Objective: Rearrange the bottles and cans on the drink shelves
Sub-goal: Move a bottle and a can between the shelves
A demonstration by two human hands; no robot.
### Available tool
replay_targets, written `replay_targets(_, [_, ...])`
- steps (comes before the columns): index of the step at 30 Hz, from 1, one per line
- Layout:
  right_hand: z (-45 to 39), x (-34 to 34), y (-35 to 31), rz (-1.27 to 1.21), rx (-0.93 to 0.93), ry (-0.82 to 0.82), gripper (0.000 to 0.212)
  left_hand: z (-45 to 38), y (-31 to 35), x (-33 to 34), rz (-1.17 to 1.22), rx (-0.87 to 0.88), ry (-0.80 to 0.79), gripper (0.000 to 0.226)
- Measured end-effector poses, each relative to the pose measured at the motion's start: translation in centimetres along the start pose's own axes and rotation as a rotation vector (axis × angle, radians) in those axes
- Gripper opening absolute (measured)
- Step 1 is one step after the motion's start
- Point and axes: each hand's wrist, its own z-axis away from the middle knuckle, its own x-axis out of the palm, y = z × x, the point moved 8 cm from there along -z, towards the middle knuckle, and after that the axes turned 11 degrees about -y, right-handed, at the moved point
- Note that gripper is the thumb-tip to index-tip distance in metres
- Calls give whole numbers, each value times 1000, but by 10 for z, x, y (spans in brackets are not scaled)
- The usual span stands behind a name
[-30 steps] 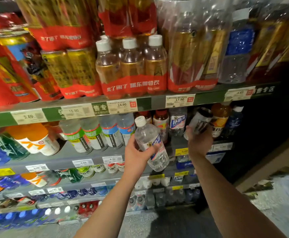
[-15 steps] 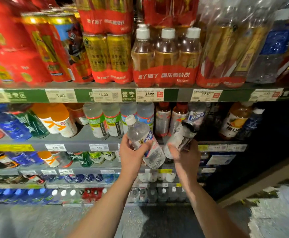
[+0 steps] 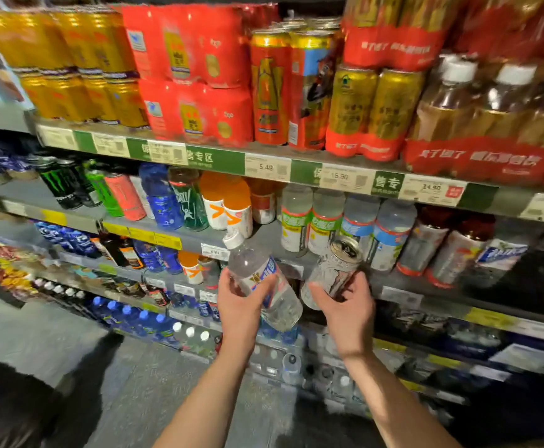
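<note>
My left hand point(image 3: 240, 307) grips a clear water bottle point(image 3: 278, 302) with a white cap and a blue label, tilted with its cap up and to the left. My right hand point(image 3: 345, 310) grips a white patterned can point(image 3: 337, 270), tilted with its top up and to the right. Both are held side by side in front of the second shelf point(image 3: 173, 229), apart from the drinks standing on it. Behind them stand clear bottles with green labels point(image 3: 296, 218) and with blue labels point(image 3: 390, 234).
The top shelf point(image 3: 219, 158) carries gold can packs, red packs and shrink-wrapped tea bottles. Black and green energy cans point(image 3: 60, 184), blue bottles and orange bottles point(image 3: 232, 203) fill the second shelf to the left. Lower shelves hold more bottles. Grey floor point(image 3: 54, 328) lies lower left.
The view has swung left along the shelves. Both hands, still holding the bottle and the can, stay close together and have moved left with it.
</note>
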Motion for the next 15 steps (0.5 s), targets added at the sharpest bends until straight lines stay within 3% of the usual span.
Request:
replay_targets(4, [-20,74,-9,81,45,4,44,-35,5,-72,63,-8,36,49])
replay_targets(6, [-32,105,-16,154,55,50,50,-55,8,-106,25,-43,28,80])
replay_targets(8, [-44,131,-29,199,40,138,42,-77,10,-141,25,-69,4,100])
replay_targets(11, [-64,154,-35,110,4,232,33,-102,16,-173,8,-83,-48,85])
replay_targets(15, [-85,172,-41,189,-44,299,38,-127,15,-192,-7,-72,-123,61])
